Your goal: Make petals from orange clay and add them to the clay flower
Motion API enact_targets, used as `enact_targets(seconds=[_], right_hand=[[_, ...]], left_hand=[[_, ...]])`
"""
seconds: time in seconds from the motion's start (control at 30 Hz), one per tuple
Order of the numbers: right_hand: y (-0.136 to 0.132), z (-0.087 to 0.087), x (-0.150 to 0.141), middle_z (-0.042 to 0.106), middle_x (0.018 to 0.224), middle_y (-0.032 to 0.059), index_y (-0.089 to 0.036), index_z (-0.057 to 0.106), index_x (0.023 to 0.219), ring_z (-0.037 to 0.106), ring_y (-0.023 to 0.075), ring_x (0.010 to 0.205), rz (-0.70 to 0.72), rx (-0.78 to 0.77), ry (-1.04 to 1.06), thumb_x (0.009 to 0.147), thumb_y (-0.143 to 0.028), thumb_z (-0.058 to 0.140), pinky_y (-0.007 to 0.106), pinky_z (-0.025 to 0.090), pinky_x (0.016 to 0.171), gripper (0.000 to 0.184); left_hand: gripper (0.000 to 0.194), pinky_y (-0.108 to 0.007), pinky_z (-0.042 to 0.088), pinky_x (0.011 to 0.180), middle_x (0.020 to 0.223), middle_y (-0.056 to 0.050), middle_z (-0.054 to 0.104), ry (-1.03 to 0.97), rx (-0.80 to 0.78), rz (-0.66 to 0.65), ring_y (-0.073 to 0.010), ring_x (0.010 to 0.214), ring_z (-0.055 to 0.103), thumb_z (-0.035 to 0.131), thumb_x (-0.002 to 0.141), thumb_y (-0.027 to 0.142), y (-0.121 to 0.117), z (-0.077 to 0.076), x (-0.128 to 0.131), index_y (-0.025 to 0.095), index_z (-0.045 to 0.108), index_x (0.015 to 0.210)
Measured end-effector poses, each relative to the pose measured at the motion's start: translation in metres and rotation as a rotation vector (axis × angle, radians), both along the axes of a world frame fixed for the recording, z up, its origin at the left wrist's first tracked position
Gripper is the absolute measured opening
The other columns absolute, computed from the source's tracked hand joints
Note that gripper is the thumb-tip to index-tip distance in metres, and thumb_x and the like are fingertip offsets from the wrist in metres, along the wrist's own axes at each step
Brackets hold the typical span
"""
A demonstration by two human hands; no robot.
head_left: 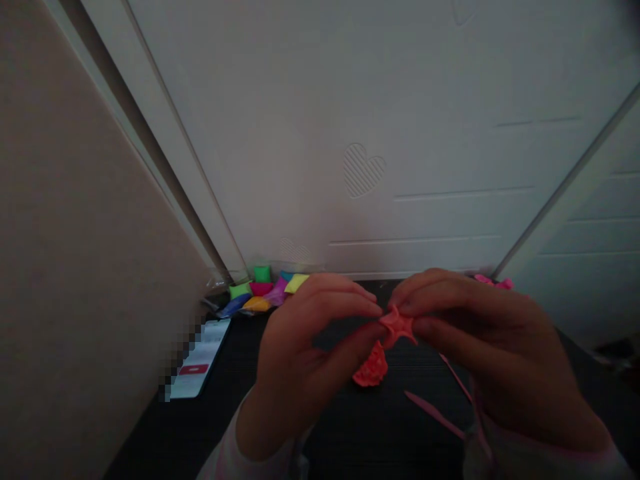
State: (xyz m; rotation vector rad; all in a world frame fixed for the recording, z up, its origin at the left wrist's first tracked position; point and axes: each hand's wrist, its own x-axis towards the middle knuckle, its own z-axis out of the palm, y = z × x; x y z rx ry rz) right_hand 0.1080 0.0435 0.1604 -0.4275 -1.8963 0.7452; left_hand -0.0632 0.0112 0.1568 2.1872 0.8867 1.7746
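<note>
A small star-shaped piece of coral modelling clay (399,325) is pinched between both hands above the dark table. My left hand (317,357) grips its left side between thumb and fingers. On the other side, my right hand (493,357) closes thumb and fingertips on the piece's right points. Below them lies a crumpled coral clay lump (371,368), partly hidden behind my left thumb. A pink modelling tool (433,412) rests on the table near my right wrist, with a second thin pink tool (455,377) partly covered by the right hand.
Several coloured clay packets (260,290) are heaped at the back left against the white panel (365,220). A phone (200,360) lies on the black table (240,427) at left, by the wall. Pink pieces (493,281) sit at the back right.
</note>
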Motion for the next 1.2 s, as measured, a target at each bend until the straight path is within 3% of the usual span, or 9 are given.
enact_targets(seconds=[0.17,0.37,0.6,0.87,1.2], right_hand=[[-0.007,-0.003,-0.008,0.062,0.079,-0.0004,-0.023,0.062,0.086,0.058,0.0135,0.074,-0.19,0.141,0.108,0.074,-0.008,0.057,0.025,0.048,0.063,0.02],[-0.012,-0.003,-0.011,0.064,0.086,-0.0005,-0.023,0.061,0.09,0.058,0.0137,0.08,-0.214,0.209,0.088,0.072,-0.004,0.058,0.025,0.047,0.067,0.026],[-0.015,-0.003,-0.014,0.064,0.085,0.0001,-0.023,0.059,0.09,0.058,0.0153,0.079,-0.249,0.238,0.095,0.072,-0.004,0.057,0.028,0.047,0.067,0.026],[-0.017,-0.001,-0.015,0.062,0.08,0.0006,-0.022,0.058,0.084,0.057,0.0159,0.078,-0.286,0.255,0.12,0.07,-0.002,0.055,0.029,0.046,0.063,0.024],[-0.018,-0.004,-0.018,0.064,0.086,0.0004,-0.02,0.061,0.092,0.057,0.0149,0.082,-0.287,0.26,0.192,0.07,0.002,0.056,0.028,0.046,0.069,0.031]], left_hand=[[0.017,-0.031,0.049,0.071,0.082,-0.005,0.061,0.001,-0.005,0.007,-0.0167,0.08,0.058,0.062,0.07,0.012,-0.005,-0.001,0.003,0.017,0.059,0.086],[0.021,-0.027,0.047,0.079,0.082,-0.003,0.064,0.181,0.15,0.259,-0.0138,0.082,0.058,0.06,0.069,0.004,-0.009,0.001,0.007,0.015,0.058,0.087],[0.021,-0.027,0.051,0.075,0.081,-0.001,0.066,0.239,0.26,0.425,-0.014,0.08,0.06,0.064,0.066,0.007,-0.013,0.004,0.01,0.017,0.06,0.084],[0.018,-0.029,0.052,0.074,0.077,-0.002,0.066,0.208,0.279,0.423,-0.0152,0.077,0.06,0.064,0.065,0.006,-0.015,0.003,0.015,0.016,0.061,0.08],[0.02,-0.03,0.052,0.074,0.077,-0.001,0.067,0.137,0.241,0.418,-0.0151,0.077,0.06,0.064,0.065,0.005,-0.016,0.004,0.016,0.017,0.06,0.08]])
